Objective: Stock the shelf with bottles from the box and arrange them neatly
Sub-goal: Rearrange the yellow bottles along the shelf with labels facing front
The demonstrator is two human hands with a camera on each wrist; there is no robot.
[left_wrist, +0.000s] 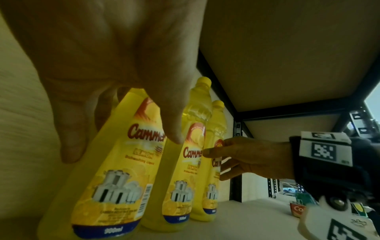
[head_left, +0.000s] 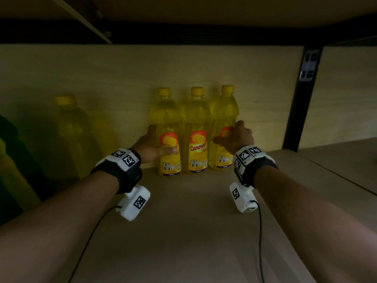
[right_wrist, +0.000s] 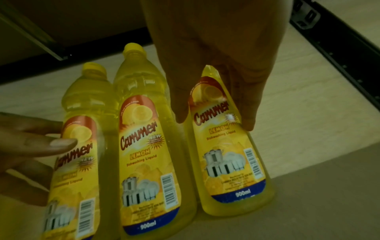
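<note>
3 yellow bottles stand upright in a row at the back of the shelf (head_left: pixel 193 211), side by side, against the back panel. All w/ yellow caps, clear yellow liquid, "Cammer" lemon labels facing front, 900ml. Left bottle (head_left: pixel 168 135) sits at 9 o'clock of the middle bottle (head_left: pixel 196 133), right bottle (head_left: pixel 223 127) at 3 o'clock. Another yellow-capped bottle (head_left: pixel 71 129) stands blurred, well apart at far 9 o'clock.
</note>
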